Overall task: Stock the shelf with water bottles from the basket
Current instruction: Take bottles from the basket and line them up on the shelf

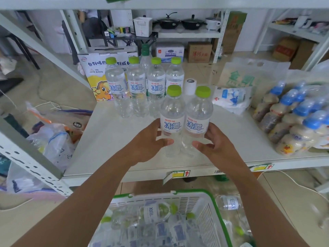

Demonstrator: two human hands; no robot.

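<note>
At frame centre, left hand [149, 139] and right hand [213, 141] curl fingers round two water bottles [171, 122] upright on the shelf [106, 139] (a bottle row [135, 86] stands behind); blue-capped multipack [293, 118] crowds right, basket [219, 211] below.

Two clear plastic green-capped water bottles [171, 120] stand side by side on the pale metal shelf board [106, 139], gripped between the left hand [147, 141] and the right hand [219, 145]. Behind them stands a row of four matching bottles [137, 86], and to the right lies a wrapped pack of blue-capped bottles [293, 118]. Below and in front of the shelf, the white-and-green plastic basket [210, 196] holds more bottles lying flat.
</note>
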